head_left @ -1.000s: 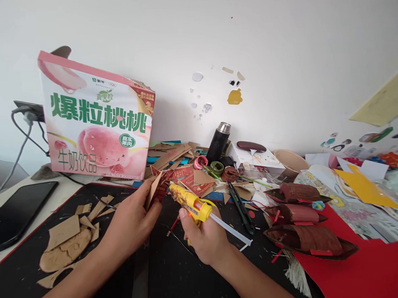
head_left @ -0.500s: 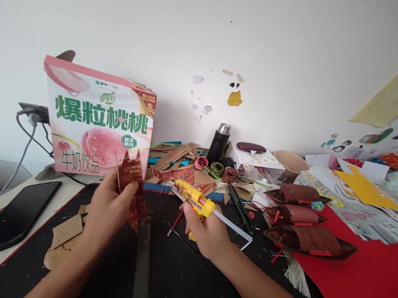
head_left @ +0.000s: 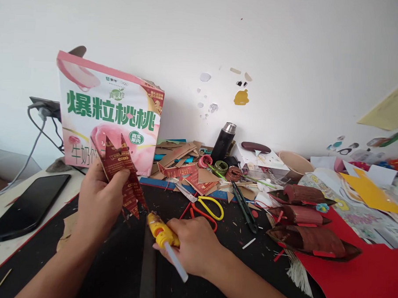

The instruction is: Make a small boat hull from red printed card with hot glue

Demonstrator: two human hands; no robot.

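Observation:
My left hand (head_left: pixel 101 202) grips a dark red printed cardboard piece (head_left: pixel 121 167) with pointed ends, tilted in front of the drink carton. In my right hand (head_left: pixel 194 245) is a yellow hot glue gun (head_left: pixel 162 233), a translucent glue stick (head_left: pixel 177 264) jutting from its rear. The gun's nozzle points up and left, close to the lower edge of the cardboard; whether they touch I cannot tell. Behind my right hand lie scissors (head_left: pixel 211 207) with yellow and red handles. A dark green utility knife (head_left: pixel 244 208) rests further right.
A pink and white drink carton (head_left: pixel 142 155) stands at the back left, a black phone (head_left: pixel 28 205) beside it. Cardboard scraps (head_left: pixel 179 154), a black thermos (head_left: pixel 224 141) and paint jars (head_left: pixel 221 166) line the back. Several brown model boats (head_left: pixel 313 242) sit right, near red paper (head_left: pixel 368 275).
The glue gun has swung left and down toward the cardboard's lower edge, uncovering the scissors. The cardboard has moved slightly left and tilted, its broad face now showing more. The view has shifted a little.

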